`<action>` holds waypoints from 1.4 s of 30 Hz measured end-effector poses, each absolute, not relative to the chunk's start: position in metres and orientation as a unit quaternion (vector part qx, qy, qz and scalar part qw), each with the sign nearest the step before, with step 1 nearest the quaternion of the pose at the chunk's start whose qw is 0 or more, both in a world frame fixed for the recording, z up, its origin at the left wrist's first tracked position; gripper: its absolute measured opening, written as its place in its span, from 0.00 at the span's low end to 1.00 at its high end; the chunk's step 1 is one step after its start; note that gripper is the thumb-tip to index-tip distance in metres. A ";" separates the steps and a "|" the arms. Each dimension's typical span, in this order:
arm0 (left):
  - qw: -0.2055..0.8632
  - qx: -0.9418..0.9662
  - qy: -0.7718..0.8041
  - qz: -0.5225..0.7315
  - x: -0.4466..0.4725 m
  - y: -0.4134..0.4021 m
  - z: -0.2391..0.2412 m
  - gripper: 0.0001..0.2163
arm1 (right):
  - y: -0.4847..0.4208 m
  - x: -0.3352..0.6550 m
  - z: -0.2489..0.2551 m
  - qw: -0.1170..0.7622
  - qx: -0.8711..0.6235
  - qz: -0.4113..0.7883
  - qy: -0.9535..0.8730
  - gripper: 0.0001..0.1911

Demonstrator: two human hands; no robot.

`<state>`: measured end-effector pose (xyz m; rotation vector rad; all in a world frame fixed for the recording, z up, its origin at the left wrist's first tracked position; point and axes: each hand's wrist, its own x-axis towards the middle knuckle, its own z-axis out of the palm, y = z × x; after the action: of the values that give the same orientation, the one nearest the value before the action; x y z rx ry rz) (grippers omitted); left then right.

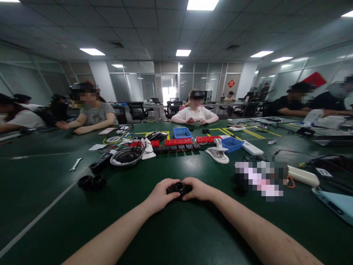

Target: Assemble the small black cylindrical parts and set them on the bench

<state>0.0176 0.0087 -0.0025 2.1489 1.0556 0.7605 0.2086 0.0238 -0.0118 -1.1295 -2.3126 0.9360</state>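
Observation:
My left hand (160,193) and my right hand (197,188) meet over the green table (176,228), both closed around a small black round part (179,188) with a ring-shaped top. The part sits between my fingertips, just above or on the table surface; I cannot tell which. Its lower half is hidden by my fingers.
Two black round parts (91,182) lie to the left, with a wrench (75,164) beyond them. A round metal dish (126,156), red and black strips (179,141), blue bins (232,144) and a white clamp (218,152) lie ahead. Several people sit around the table.

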 end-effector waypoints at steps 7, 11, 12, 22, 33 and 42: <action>0.264 0.757 0.480 0.356 0.027 0.005 -0.017 0.16 | 0.016 0.188 -0.026 0.200 -0.563 0.139 -0.789 0.22; 0.227 0.742 0.506 0.376 0.031 0.003 -0.021 0.15 | 0.010 0.181 -0.020 0.169 -0.580 0.054 -0.795 0.20; 0.226 0.746 0.502 0.376 0.030 0.003 -0.021 0.15 | 0.010 0.182 -0.019 0.164 -0.573 0.059 -0.801 0.21; 0.304 0.806 0.398 0.316 0.014 0.007 -0.003 0.17 | 0.025 0.211 -0.013 0.209 -0.376 0.361 -0.828 0.18; 0.292 0.746 0.471 0.371 0.024 0.009 -0.019 0.17 | 0.023 0.194 -0.028 0.232 -0.533 0.263 -0.770 0.16; 0.306 0.776 0.428 0.348 0.022 0.007 -0.013 0.17 | 0.019 0.193 -0.020 0.229 -0.488 0.228 -0.811 0.25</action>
<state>0.0215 0.0070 -0.0127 2.0540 1.1324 0.9199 0.1930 0.0186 -0.0199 -1.3442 -2.2317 0.6280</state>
